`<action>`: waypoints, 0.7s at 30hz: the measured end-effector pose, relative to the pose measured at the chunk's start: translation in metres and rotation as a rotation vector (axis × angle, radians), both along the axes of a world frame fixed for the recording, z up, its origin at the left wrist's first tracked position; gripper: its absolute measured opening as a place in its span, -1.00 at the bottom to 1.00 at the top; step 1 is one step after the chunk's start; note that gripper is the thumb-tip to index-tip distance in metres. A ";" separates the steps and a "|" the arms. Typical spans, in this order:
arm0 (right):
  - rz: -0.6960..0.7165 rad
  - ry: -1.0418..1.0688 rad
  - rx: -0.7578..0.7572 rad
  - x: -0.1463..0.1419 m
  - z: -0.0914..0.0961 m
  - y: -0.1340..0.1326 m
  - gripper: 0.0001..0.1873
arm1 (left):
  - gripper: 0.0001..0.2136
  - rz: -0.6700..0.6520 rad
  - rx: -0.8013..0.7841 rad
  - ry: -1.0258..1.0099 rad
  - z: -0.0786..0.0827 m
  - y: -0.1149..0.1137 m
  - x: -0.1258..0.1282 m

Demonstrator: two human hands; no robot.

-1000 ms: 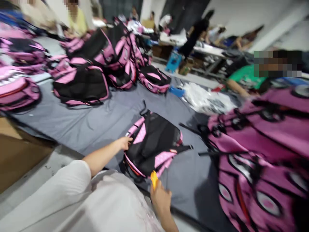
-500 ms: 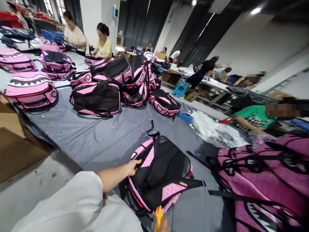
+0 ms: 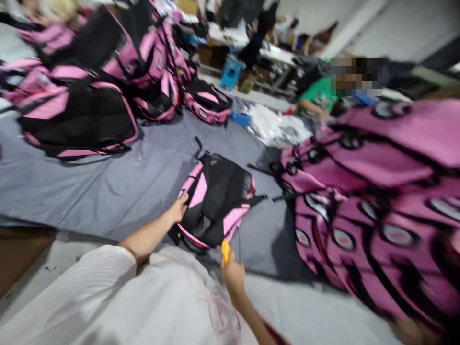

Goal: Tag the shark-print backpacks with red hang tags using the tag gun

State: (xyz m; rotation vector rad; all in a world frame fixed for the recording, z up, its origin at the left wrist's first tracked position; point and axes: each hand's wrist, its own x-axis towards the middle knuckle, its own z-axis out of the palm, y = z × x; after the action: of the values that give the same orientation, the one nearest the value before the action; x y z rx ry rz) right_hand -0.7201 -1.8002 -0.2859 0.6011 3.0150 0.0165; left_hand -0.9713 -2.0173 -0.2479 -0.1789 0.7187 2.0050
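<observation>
blurrily, right grip [image 3: 233, 272] closed around yellow tool [image 3: 225, 250], left grip [image 3: 178, 210] at backpack [image 3: 224, 182] edge, its closure unclear

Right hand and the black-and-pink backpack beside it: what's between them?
In the head view, a slim yellow tool held by that right hand.

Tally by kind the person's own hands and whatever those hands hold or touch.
Hands: 2 (left hand, right hand)
Black-and-pink backpack: 1, touched by the left
Yellow object: 1, held in the right, kind unclear
Total: 4
</observation>
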 end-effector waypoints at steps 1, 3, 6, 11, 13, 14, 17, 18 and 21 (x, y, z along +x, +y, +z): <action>-0.049 -0.049 0.005 0.002 0.007 -0.004 -0.69 | -0.36 -0.022 0.012 -0.057 -0.003 0.002 -0.001; -0.088 -0.093 0.000 0.005 0.017 -0.009 -0.74 | -0.29 -0.039 0.046 -0.128 -0.008 0.006 -0.007; -0.153 -0.148 -0.020 0.011 0.027 -0.019 -0.77 | -0.27 -0.028 0.090 -0.163 -0.008 0.006 -0.012; -0.248 -0.193 -0.096 0.014 0.034 -0.028 -0.70 | -0.28 0.027 0.092 -0.158 0.008 0.013 -0.008; -0.278 -0.185 -0.130 0.013 0.037 -0.026 -0.67 | -0.28 0.017 0.095 -0.155 0.016 0.018 -0.006; -0.295 -0.187 -0.145 0.011 0.038 -0.025 -0.67 | -0.28 0.004 0.093 -0.157 0.020 0.020 -0.006; -0.340 -0.199 -0.186 0.008 0.041 -0.020 -0.66 | -0.30 -0.019 0.073 -0.156 0.030 0.021 -0.007; -0.353 -0.203 -0.195 0.008 0.042 -0.019 -0.65 | -0.31 -0.015 0.075 -0.146 0.033 0.019 -0.007; -0.365 -0.200 -0.214 0.008 0.044 -0.017 -0.64 | -0.32 0.005 0.114 -0.120 0.037 0.012 -0.004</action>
State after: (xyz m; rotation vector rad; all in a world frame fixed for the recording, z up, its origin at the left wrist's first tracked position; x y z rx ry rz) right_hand -0.7123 -1.8170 -0.2421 1.0425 2.6274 -0.2447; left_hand -0.9758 -2.0049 -0.2105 -0.2313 0.5274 2.0157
